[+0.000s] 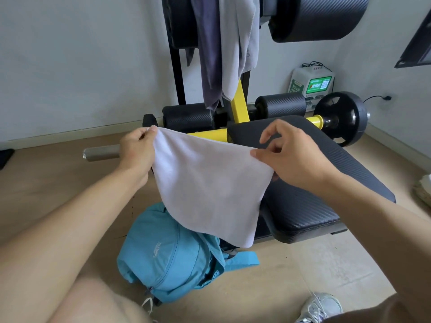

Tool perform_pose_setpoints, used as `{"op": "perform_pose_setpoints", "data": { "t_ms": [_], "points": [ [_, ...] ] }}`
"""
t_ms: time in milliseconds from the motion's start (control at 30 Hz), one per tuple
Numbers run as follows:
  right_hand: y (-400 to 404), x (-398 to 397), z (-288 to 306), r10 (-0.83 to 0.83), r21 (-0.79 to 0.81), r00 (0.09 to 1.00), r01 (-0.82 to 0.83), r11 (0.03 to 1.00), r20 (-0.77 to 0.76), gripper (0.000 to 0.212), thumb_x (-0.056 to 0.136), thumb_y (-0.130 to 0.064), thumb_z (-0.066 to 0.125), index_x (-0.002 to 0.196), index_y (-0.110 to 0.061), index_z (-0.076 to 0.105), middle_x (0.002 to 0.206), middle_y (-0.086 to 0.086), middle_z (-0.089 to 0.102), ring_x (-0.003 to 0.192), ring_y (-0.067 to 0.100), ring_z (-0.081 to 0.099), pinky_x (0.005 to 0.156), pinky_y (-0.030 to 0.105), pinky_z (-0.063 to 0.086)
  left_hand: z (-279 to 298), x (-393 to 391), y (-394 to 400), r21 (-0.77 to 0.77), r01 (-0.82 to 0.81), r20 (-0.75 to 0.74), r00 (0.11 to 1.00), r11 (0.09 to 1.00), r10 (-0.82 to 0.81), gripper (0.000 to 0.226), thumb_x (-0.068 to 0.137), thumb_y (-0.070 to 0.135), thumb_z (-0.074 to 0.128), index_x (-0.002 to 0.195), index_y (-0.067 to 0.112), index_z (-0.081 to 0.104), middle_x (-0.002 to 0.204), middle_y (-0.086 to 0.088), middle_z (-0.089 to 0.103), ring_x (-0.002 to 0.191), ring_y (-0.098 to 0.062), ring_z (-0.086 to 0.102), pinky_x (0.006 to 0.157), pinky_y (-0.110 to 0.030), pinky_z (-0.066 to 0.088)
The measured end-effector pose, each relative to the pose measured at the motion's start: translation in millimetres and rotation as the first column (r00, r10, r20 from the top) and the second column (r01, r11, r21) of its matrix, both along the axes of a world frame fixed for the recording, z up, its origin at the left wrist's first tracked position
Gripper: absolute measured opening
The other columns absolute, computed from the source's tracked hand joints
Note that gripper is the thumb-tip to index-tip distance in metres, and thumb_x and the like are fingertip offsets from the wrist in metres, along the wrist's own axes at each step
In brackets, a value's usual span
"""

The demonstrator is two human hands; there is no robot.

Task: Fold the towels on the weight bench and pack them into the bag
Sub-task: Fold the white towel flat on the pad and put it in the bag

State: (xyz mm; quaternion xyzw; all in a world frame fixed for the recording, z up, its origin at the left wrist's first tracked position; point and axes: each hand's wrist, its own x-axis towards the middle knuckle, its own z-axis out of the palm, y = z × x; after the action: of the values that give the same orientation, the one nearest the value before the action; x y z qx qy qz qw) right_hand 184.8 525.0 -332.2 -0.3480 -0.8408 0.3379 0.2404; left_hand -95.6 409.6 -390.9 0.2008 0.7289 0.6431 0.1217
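Note:
A white towel (205,183) hangs in the air between my hands, over the left edge of the black weight bench pad (331,178). My left hand (137,148) pinches its upper left corner. My right hand (291,155) pinches the upper right corner between thumb and finger, the other fingers lifted. The towel's lower end droops over the blue backpack (168,257), which lies on the floor beside the bench. A dark grey towel (210,54) and a light grey towel (240,43) hang from the bench's upright frame at the back.
The yellow frame (238,106) carries black foam rollers (279,104) and a weight plate (340,117). A steel bar end (100,153) sticks out to the left. A white and green box (312,82) stands by the wall. My shoe (319,306) is at the bottom right.

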Motion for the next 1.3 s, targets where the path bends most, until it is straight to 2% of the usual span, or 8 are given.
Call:
{"op": "perform_pose_setpoints", "data": {
  "t_ms": [200, 333, 467, 600, 800, 967, 1167, 1300],
  "points": [
    [-15.2, -6.6, -1.6, 0.205, -0.268, 0.97, -0.234, 0.935, -0.13, 0.006, 0.091, -0.02, 0.074, 0.093, -0.016, 0.078, 0.081, 0.013, 0.075, 0.073, 0.034, 0.073, 0.066, 0.037, 0.064, 8.6, 34.5, 6.8, -0.056, 0.147, -0.154, 0.976, 0.988, -0.154, 0.018, 0.1, 0.029, 0.062, 0.085, 0.029, 0.071, 0.091, 0.009, 0.071, 0.083, -0.007, 0.059, 0.073, -0.02, 0.048],
    [-25.2, -9.0, 1.7, 0.416, -0.264, 0.909, -0.401, 0.877, 0.001, 0.031, 0.083, -0.019, 0.082, 0.112, -0.025, 0.075, 0.094, -0.004, 0.079, 0.091, 0.01, 0.075, 0.086, 0.03, 0.06, 21.2, 66.1, 8.8, -0.089, 0.321, -0.252, 0.909, 0.943, -0.334, 0.011, 0.096, 0.027, 0.069, 0.089, 0.03, 0.077, 0.089, 0.018, 0.077, 0.084, 0.007, 0.067, 0.078, -0.014, 0.05],
    [-30.7, -11.7, -1.4, 0.249, 0.14, 0.968, -0.25, 0.958, 0.028, 0.017, 0.087, -0.018, 0.074, 0.097, -0.031, 0.078, 0.078, -0.015, 0.075, 0.077, -0.002, 0.067, 0.071, 0.018, 0.052, 28.1, 90.2, 3.9, -0.1, 0.5, -0.206, 0.835, 0.86, -0.51, 0.007, 0.093, 0.029, 0.073, 0.088, 0.03, 0.078, 0.083, 0.01, 0.079, 0.077, -0.001, 0.071, 0.074, -0.021, 0.053],
    [-23.2, -11.7, -2.9, 0.155, 0.234, 0.988, -0.148, 0.961, -0.013, 0.007, 0.086, -0.041, 0.076, 0.086, -0.035, 0.077, 0.078, -0.013, 0.065, 0.075, 0.005, 0.06, 0.063, 0.014, 0.043, 33.2, 103.8, 1.7, -0.081, 0.544, -0.149, 0.822, 0.835, -0.55, 0.007, 0.093, 0.027, 0.072, 0.089, 0.027, 0.078, 0.083, 0.007, 0.079, 0.078, -0.007, 0.075, 0.072, -0.023, 0.055],
    [-16.5, -11.5, -7.2, 0.158, 0.172, 0.987, -0.153, 0.973, -0.017, 0.014, 0.088, -0.043, 0.074, 0.087, -0.029, 0.074, 0.081, -0.016, 0.068, 0.081, 0.0, 0.061, 0.069, 0.013, 0.046, 32.0, 105.7, 1.4, -0.041, 0.557, -0.054, 0.828, 0.829, -0.559, 0.008, 0.094, 0.026, 0.071, 0.091, 0.023, 0.079, 0.086, 0.0, 0.08, 0.079, -0.012, 0.075, 0.076, -0.033, 0.058],
    [-14.8, -11.5, -8.9, 0.153, 0.154, 0.988, -0.146, 0.977, -0.029, 0.015, 0.088, -0.044, 0.073, 0.086, -0.03, 0.071, 0.079, -0.009, 0.07, 0.078, 0.009, 0.064, 0.073, 0.032, 0.053, 32.4, 105.5, 1.4, -0.043, 0.585, -0.051, 0.809, 0.81, -0.586, 0.013, 0.096, 0.027, 0.067, 0.096, 0.021, 0.079, 0.09, -0.002, 0.08, 0.084, -0.017, 0.076, 0.081, -0.036, 0.059],
    [-13.9, -10.2, -7.2, 0.113, 0.166, 0.993, -0.106, 0.98, -0.031, 0.016, 0.088, -0.044, 0.074, 0.084, -0.03, 0.069, 0.074, -0.009, 0.066, 0.07, 0.008, 0.059, 0.064, 0.027, 0.049, 34.2, 104.8, 0.3, -0.003, 0.647, -0.008, 0.762, 0.762, -0.647, 0.033, 0.091, 0.04, 0.067, 0.099, 0.011, 0.079, 0.096, -0.015, 0.078, 0.086, -0.029, 0.074, 0.082, -0.042, 0.057],
    [-14.8, -10.3, -6.6, 0.106, 0.155, 0.993, -0.098, 0.983, -0.043, 0.021, 0.087, -0.05, 0.072, 0.083, -0.03, 0.068, 0.074, -0.007, 0.067, 0.07, 0.009, 0.06, 0.061, 0.027, 0.049, 35.2, 104.6, -1.0, -0.062, 0.655, -0.076, 0.75, 0.753, -0.658, 0.032, 0.081, 0.036, 0.075, 0.105, 0.014, 0.077, 0.095, -0.004, 0.08, 0.094, -0.021, 0.077, 0.091, -0.037, 0.059]
  ]
}}
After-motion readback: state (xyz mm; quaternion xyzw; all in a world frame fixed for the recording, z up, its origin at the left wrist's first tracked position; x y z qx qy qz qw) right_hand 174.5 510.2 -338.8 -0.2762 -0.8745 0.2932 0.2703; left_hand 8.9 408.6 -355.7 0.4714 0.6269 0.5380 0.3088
